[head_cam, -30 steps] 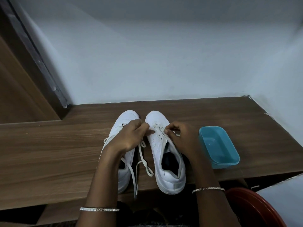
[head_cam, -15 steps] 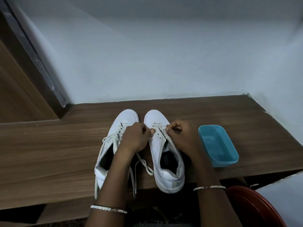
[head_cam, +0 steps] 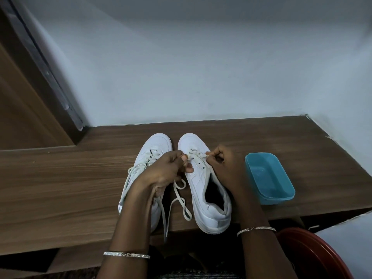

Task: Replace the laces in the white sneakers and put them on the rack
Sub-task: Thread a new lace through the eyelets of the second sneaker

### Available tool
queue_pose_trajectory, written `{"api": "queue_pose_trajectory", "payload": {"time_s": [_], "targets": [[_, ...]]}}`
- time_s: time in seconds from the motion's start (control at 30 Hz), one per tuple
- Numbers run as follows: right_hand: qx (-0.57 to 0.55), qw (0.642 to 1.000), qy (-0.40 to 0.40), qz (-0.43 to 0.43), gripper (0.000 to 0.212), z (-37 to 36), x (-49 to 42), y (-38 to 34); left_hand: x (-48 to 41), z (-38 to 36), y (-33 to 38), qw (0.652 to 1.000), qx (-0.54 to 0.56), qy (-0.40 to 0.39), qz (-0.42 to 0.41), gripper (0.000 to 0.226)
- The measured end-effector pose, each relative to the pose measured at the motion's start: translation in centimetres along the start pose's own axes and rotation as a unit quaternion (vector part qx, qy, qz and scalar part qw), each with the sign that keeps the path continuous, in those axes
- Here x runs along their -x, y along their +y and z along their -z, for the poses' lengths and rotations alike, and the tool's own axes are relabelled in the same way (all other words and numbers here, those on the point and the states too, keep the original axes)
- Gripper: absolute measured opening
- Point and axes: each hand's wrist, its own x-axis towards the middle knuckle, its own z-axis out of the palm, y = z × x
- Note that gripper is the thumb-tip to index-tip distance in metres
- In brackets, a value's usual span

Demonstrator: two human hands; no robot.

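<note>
At the far left a brown door panel [head_cam: 24, 109] meets the pale wall [head_cam: 201, 67], and a wooden shelf [head_cam: 60, 188] runs across in front of both. On the shelf the left sneaker [head_cam: 156, 144] lies with its toe toward the wall and its heel at the near edge, long axis running away from the person; it is laced, and the left forearm crosses over its rear half and hides it. The left hand [head_cam: 165, 170] has its fingers curled, thumb and forefinger pinching a lace [head_cam: 179, 196] that loops loosely between the two shoes and hangs over the shelf's near edge. Just beside it, parallel and also toe to the wall, stands the right sneaker [head_cam: 201, 184], its lower eyelets bare. The right hand [head_cam: 225, 166] pinches the lace at the upper eyelets. Near its right sits a blue plastic tub [head_cam: 269, 178], apart from the shoe. A red round rim [head_cam: 314, 256] shows at the lower right
</note>
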Motion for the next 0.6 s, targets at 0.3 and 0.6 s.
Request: {"api": "queue_pose_trajectory", "payload": {"time_s": [0.3, 0.6], "targets": [[0.015, 0.998, 0.059, 0.033, 0.012, -0.54, 0.27, -0.22, -0.28, 0.20, 0.03, 0.997, 0.067, 0.010, 0.036, 0.031], [0.002, 0.996, 0.081, 0.040, 0.027, -0.63, 0.27, 0.13, -0.59, -0.04, -0.38, 0.979, -0.178, 0.095, -0.009, 0.019]]}}
